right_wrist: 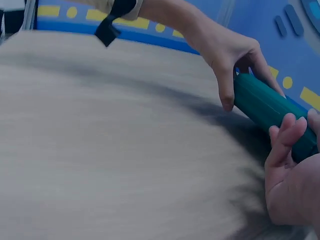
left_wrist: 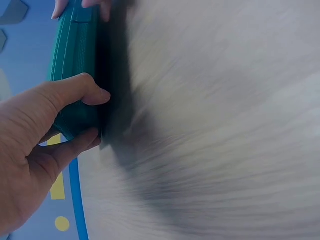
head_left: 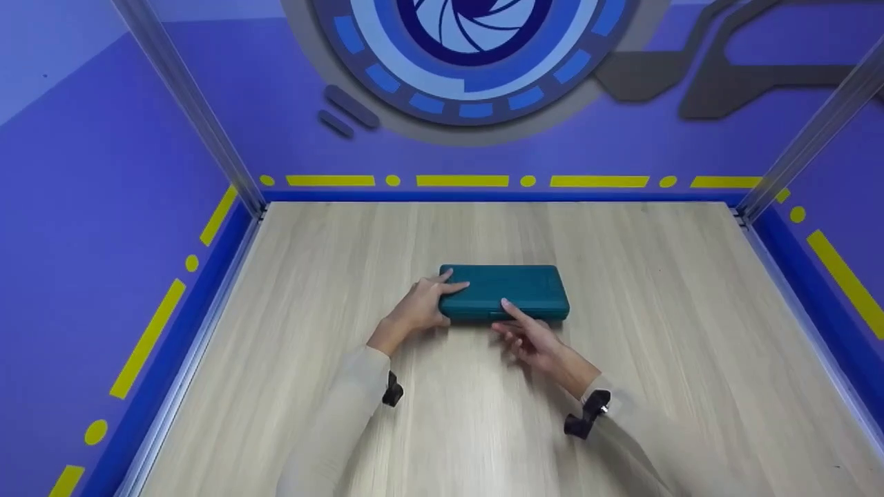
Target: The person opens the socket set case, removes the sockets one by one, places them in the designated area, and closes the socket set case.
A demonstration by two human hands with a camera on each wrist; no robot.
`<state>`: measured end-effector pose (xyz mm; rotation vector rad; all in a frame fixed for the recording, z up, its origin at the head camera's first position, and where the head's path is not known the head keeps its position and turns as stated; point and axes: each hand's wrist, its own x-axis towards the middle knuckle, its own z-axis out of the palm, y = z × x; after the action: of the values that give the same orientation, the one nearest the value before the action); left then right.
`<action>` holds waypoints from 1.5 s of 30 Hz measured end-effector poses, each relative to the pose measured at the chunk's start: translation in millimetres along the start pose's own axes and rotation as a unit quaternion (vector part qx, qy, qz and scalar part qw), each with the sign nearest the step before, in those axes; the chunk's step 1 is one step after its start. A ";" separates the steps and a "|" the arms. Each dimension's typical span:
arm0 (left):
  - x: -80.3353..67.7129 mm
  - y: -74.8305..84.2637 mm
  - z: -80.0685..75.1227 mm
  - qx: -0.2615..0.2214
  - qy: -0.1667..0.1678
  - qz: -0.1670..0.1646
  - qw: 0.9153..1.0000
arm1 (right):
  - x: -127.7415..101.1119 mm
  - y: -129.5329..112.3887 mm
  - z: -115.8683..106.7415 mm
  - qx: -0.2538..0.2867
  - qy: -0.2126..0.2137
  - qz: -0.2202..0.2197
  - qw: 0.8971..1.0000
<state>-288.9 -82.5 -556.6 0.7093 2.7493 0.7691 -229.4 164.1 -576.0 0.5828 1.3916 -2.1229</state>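
A closed teal case (head_left: pixel 514 288), flat and oblong with rounded corners, sits near the middle of the table. My left hand (head_left: pixel 421 304) grips its left end, two fingers spread over the lid and the thumb against the front side. In the left wrist view that thumb presses the front wall of the case (left_wrist: pixel 75 50). At the front edge, by the latch (left_wrist: pixel 82 14), my right hand (head_left: pixel 542 347) pinches the case, its thumb on the lid's edge and its fingertips low at the front. What the case contains is hidden.
The pale wood-grain table (head_left: pixel 331 241) is bounded by a blue back wall (head_left: pixel 235 103) and side walls with yellow markings. Metal posts (head_left: pixel 200 103) stand at the back corners. A black strap camera (head_left: pixel 587 414) is worn on each wrist over beige sleeves.
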 end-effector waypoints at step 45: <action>-14.7 -1.7 9.4 0.113 -0.014 0.042 0.993 | -28.2 -66.4 -111.6 -0.330 -0.043 -0.131 0.934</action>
<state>-273.9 -86.9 -564.6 0.8774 2.8238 0.4611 -243.0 294.5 -554.5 0.0336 2.0744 -1.6652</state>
